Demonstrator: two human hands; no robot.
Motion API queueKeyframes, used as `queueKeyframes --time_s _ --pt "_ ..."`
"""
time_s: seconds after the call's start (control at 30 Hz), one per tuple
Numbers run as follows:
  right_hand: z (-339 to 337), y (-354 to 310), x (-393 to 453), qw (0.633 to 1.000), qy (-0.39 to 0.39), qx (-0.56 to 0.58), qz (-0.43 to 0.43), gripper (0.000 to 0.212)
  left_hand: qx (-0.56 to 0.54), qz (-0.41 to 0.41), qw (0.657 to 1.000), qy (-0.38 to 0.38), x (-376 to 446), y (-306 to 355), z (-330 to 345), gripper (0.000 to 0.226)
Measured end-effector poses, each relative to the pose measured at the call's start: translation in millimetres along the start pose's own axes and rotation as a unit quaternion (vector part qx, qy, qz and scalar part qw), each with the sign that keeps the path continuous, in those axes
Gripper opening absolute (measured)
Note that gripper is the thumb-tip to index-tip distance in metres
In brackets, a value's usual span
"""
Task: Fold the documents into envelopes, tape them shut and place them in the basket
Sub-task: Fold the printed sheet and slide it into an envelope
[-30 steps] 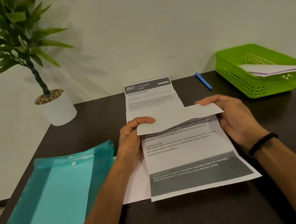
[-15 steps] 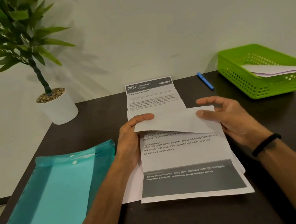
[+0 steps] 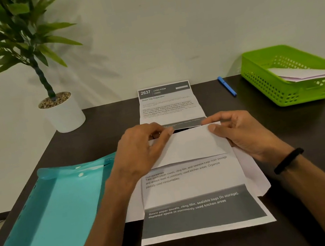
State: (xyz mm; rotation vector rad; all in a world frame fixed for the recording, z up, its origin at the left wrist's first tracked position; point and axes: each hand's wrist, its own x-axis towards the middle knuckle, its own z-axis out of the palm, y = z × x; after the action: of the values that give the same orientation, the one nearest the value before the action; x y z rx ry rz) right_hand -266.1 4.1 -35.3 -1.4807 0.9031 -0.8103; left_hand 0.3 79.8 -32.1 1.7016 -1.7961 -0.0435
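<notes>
A printed document (image 3: 191, 183) lies on the dark table in front of me, its top part folded down so that the blank back (image 3: 192, 145) shows. My left hand (image 3: 141, 153) lies over the fold's left end, fingers curled at the crease. My right hand (image 3: 245, 133) pinches the right end, thumb on top of the flap. A second folded document (image 3: 167, 107) lies just beyond. More white sheets (image 3: 255, 174) stick out under the one I hold. The green basket (image 3: 267, 84) at the far right holds white folded papers (image 3: 306, 74).
A teal plastic folder (image 3: 46, 224) lies open at the left, reaching the table's front edge. A potted plant in a white pot (image 3: 65, 116) stands at the back left. A blue pen (image 3: 226, 86) lies between the far document and the basket. A wall runs behind the table.
The raised flap has come down flat onto the document. Both hands moved up to the crease at its far edge, and the left hand turned palm down.
</notes>
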Motion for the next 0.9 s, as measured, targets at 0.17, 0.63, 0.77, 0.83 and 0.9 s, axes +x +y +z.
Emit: queueKeyframes --time_s 0.17,0.63,0.77,0.83,0.9 --pt "8 0 -2 1.000 -0.002 0.014 -0.023 0.015 0.030 0.004 0.999 -0.037 -7 20 16 0.036" --pt "20 -2 -8 0.990 -0.034 -0.092 -0.098 0.015 -0.009 0.052 0.998 -0.027 -19 42 39 0.038" --pt "21 1 -5 0.990 -0.018 -0.094 -0.102 0.008 0.005 0.041 0.999 0.011 -17 38 37 0.038" --pt "18 2 -3 0.994 0.006 -0.073 -0.087 0.008 0.010 0.034 0.999 0.026 -15 33 34 0.033" --pt "14 3 -1 0.994 0.038 -0.061 -0.081 0.009 0.021 0.035 0.998 0.045 -14 28 31 0.023"
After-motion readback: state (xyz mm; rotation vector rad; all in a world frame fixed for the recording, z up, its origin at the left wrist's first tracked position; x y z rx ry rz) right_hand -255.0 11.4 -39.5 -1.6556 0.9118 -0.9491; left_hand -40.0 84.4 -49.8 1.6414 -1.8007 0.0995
